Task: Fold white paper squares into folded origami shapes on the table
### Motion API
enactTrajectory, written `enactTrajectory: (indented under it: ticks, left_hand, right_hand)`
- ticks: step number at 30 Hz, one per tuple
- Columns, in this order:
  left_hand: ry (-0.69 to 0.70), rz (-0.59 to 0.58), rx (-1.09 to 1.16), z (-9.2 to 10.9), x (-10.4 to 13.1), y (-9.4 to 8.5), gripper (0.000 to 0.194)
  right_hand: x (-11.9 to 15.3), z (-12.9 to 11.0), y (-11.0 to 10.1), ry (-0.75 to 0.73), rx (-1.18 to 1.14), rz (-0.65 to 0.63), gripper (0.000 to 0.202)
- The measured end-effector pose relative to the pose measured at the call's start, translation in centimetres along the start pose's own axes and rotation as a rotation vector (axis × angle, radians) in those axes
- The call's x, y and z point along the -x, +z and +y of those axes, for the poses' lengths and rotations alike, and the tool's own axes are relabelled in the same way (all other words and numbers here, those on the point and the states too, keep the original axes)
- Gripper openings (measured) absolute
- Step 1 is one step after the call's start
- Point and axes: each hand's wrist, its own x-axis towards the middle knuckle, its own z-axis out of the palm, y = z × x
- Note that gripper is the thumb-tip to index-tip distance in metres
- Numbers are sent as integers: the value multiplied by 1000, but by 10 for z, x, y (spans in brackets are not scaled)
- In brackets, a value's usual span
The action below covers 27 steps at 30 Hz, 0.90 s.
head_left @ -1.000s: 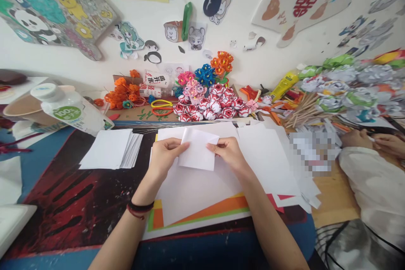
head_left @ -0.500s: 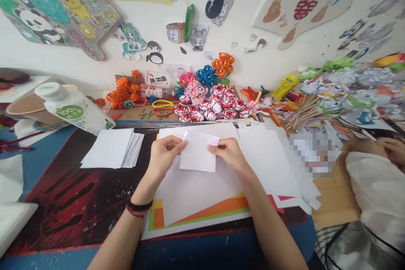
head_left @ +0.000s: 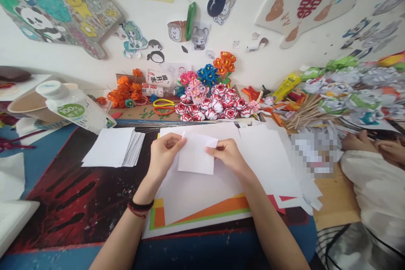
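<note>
A small white paper square (head_left: 196,156) is held up over larger white sheets (head_left: 186,198). My left hand (head_left: 166,148) pinches its upper left corner between thumb and fingers. At the upper right edge, my right hand (head_left: 225,152) pinches it the same way. The square's lower edge hangs free and slightly tilted. Under the white sheets, orange, green and yellow paper shows at the front. Left of my hands lies a stack of white paper squares (head_left: 109,147).
A white bottle (head_left: 76,107) stands at the left. Red-and-white paper flowers (head_left: 218,105) line the back, with wooden sticks (head_left: 305,112) to their right. More white sheets (head_left: 272,156) lie right of my hands. Another person's sleeve (head_left: 367,177) and hands are at the far right.
The paper square has tilted a little and shifted slightly left between my hands. The other person's hands at the far right have come further into view.
</note>
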Motion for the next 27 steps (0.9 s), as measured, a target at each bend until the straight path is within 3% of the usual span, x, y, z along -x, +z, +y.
enactTrajectory:
  ticks: [14, 23, 27]
  left_hand:
    - [75, 6, -67, -5, -2, 1, 23]
    - [59, -100, -143, 1, -2, 3, 21]
    - [144, -70, -221, 1, -1, 3, 20]
  right_hand:
    - [2, -2, -1, 21, 20, -92, 32]
    - [5, -6, -6, 52, 31, -126, 33]
    - [5, -8, -6, 61, 11, -151, 33]
